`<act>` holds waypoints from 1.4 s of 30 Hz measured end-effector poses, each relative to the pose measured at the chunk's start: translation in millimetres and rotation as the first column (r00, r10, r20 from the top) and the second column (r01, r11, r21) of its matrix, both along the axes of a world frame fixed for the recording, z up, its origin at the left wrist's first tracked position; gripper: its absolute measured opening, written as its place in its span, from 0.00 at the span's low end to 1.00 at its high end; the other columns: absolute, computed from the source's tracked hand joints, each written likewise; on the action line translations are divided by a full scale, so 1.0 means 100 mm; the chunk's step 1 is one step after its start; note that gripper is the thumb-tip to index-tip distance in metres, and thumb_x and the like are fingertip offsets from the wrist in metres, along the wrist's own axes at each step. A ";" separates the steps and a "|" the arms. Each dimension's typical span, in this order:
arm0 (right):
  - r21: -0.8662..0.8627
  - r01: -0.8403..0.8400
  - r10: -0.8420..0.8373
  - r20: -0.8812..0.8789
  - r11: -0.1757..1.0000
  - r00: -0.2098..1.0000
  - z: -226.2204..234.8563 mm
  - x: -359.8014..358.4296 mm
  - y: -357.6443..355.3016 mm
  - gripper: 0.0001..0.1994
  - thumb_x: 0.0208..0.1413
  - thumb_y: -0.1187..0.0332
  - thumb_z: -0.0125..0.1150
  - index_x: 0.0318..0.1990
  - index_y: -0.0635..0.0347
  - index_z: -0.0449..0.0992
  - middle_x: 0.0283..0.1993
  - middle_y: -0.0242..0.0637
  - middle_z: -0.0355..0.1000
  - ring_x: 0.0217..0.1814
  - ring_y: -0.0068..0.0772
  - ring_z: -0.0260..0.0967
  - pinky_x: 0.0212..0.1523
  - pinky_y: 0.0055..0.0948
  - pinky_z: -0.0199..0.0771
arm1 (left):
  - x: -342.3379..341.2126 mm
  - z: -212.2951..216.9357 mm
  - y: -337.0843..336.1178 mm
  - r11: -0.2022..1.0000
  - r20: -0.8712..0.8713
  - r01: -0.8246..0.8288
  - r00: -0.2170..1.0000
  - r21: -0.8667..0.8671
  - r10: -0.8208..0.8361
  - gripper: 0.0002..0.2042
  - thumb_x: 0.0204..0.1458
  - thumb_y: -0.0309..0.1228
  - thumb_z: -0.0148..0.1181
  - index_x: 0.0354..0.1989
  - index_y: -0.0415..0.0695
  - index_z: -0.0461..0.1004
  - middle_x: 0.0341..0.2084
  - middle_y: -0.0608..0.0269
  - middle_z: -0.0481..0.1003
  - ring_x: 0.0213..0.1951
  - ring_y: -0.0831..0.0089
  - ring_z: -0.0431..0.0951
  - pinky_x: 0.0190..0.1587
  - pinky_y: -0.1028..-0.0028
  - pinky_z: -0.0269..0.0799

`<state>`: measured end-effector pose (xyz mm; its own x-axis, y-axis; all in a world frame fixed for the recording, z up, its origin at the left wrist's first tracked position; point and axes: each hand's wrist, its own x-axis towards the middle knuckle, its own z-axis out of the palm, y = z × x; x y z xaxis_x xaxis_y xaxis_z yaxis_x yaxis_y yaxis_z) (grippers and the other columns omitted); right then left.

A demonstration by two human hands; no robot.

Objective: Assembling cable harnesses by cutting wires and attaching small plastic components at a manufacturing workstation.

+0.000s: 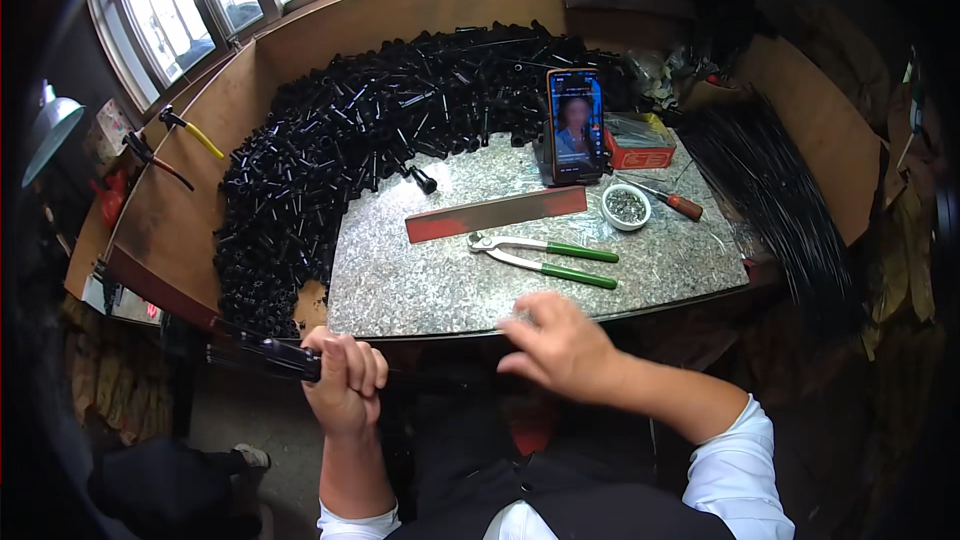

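My left hand [345, 380] is closed around a black bundle of thin rods [265, 352], like a folded umbrella frame, held off the table's near left edge. Its far end fades into the dark at left. My right hand [560, 345] hovers over the near edge of the speckled stone tabletop [400, 285], fingers bent and apart, nothing visible in them. Just beyond it lie end-cutting nippers [545, 258] with green grips. Behind them rests a flat bar [495, 214] with worn red paint. A white bowl [625, 208] of small metal pieces stands to the right.
Black tubular parts [370, 110] are heaped along the back and left. A phone [576, 128] stands upright beside a red box [640, 143]. A screwdriver [680, 204] lies by the bowl. Long black rods [770, 180] spread at right. Two hammers [190, 132] hang on the left board.
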<state>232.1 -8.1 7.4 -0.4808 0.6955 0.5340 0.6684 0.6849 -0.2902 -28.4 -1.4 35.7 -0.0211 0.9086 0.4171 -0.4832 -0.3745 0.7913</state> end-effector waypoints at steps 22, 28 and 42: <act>-0.351 -0.279 0.086 -0.476 0.894 0.875 1.00 0.47 -0.51 0.07 0.44 0.74 0.67 0.32 0.64 0.79 0.33 0.41 0.75 0.32 0.30 0.74 0.32 0.25 0.75 | 0.63 -0.68 -0.62 0.371 0.118 0.681 0.557 -0.632 -0.822 0.26 0.59 0.53 0.44 0.39 0.38 0.71 0.27 0.55 0.76 0.32 0.64 0.78 0.39 0.67 0.73; -0.609 -0.228 0.119 -0.215 0.759 0.969 0.16 -0.01 -0.31 0.16 0.49 0.60 0.67 0.25 0.66 0.75 0.23 0.45 0.71 0.27 0.44 0.72 0.31 0.35 0.73 | 0.51 0.16 -0.37 0.956 -0.420 0.214 0.863 -0.199 -0.280 0.07 0.56 0.25 0.56 0.40 0.37 0.68 0.27 0.62 0.74 0.29 0.77 0.76 0.33 0.79 0.73; -0.616 -0.487 0.460 -0.219 0.619 0.861 0.21 -0.19 -0.09 0.24 0.51 0.48 0.64 0.38 0.63 0.70 0.27 0.43 0.69 0.32 0.44 0.71 0.35 0.39 0.71 | 0.31 0.90 0.12 0.890 -0.232 0.431 0.890 0.151 -0.392 0.03 0.50 0.21 0.63 0.30 0.33 0.76 0.28 0.58 0.74 0.31 0.74 0.74 0.31 0.77 0.74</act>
